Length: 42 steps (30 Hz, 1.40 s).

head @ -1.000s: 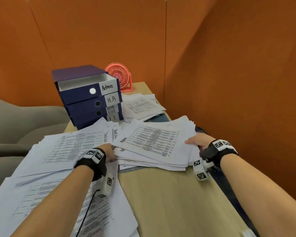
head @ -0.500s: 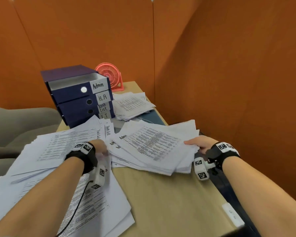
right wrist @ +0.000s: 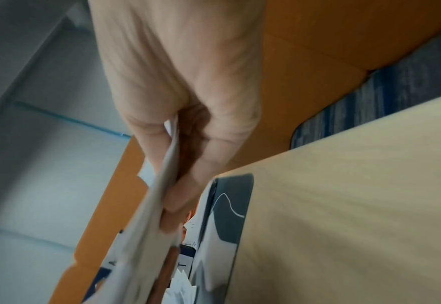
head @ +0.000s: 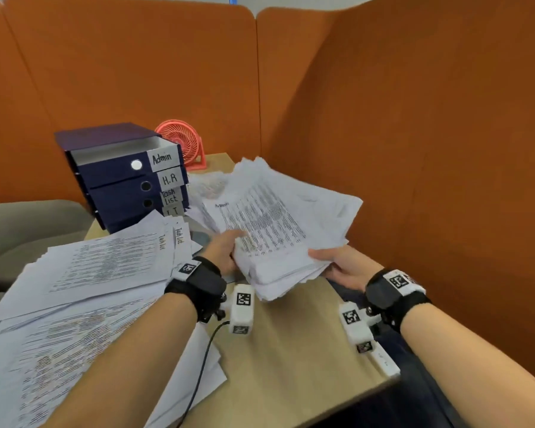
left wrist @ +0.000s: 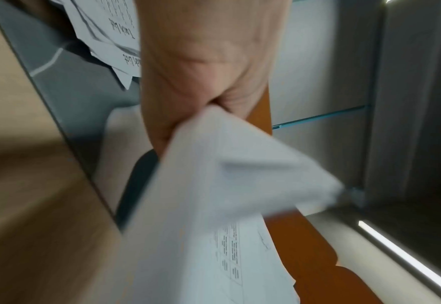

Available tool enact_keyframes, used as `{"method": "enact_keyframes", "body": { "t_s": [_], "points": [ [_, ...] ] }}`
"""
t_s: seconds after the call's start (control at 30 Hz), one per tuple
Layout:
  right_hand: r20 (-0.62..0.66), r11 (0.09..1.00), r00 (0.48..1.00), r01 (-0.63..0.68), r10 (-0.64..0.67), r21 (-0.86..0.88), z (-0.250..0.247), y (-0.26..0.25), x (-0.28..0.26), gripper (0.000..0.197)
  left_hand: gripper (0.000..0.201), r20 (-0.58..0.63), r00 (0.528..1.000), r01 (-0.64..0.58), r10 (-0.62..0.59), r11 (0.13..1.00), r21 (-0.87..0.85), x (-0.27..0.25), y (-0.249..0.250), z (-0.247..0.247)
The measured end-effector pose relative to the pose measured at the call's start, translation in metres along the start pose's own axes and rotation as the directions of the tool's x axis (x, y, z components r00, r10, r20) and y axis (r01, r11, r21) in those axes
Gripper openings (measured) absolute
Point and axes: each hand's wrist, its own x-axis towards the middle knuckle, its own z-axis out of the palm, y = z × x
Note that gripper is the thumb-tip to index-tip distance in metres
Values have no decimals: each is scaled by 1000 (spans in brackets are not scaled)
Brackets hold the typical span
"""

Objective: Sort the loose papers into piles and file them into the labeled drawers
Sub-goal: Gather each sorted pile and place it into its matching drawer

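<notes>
A thick stack of printed papers (head: 278,223) headed "Admin" is lifted off the desk, tilted up toward the back. My left hand (head: 226,248) grips its near left edge, and my right hand (head: 337,261) grips its near right corner. The left wrist view shows the stack (left wrist: 214,195) pinched between thumb and fingers (left wrist: 178,115). In the right wrist view my fingers (right wrist: 196,179) curl under the sheaf (right wrist: 162,179). A dark blue drawer unit (head: 121,177) stands at the back left, labelled Admin, H.R, Task List and I.T. Its top Admin drawer (head: 127,156) is pulled out.
Spread piles of "Task List" papers (head: 105,267) cover the desk's left side. Another small pile (head: 207,183) lies behind the lifted stack. A red desk fan (head: 183,143) stands at the back. Orange partition walls (head: 414,149) close in the back and right. Bare desk (head: 291,350) lies near me.
Both hands have closed on the Admin stack and lifted it off the desk, tilting it up and toward the back. The left hand moved right from the Task List pile.
</notes>
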Motion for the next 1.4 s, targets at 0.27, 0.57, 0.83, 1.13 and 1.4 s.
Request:
{"method": "enact_keyframes", "body": {
  "t_s": [0.27,0.57,0.83,1.13,1.4],
  "points": [
    [-405,742,905,-184,-128,-645,-44,-27,1,87,31,-270,962,147,46,744,651,0,-10,-68],
    [-166,534,969,-240,184,-811,20,2,33,50,49,-288,939,165,189,486,858,8,-15,-63],
    [-129,761,956,-288,263,-581,26,13,50,32,51,-291,898,11,329,645,764,8,-31,-61],
    [56,931,998,32,-13,-363,22,3,51,54,89,-352,881,-50,315,803,594,1,-13,-64],
    [180,848,893,449,-413,-283,48,-89,13,49,64,-11,583,-682,812,498,536,-43,67,-15]
  ]
}}
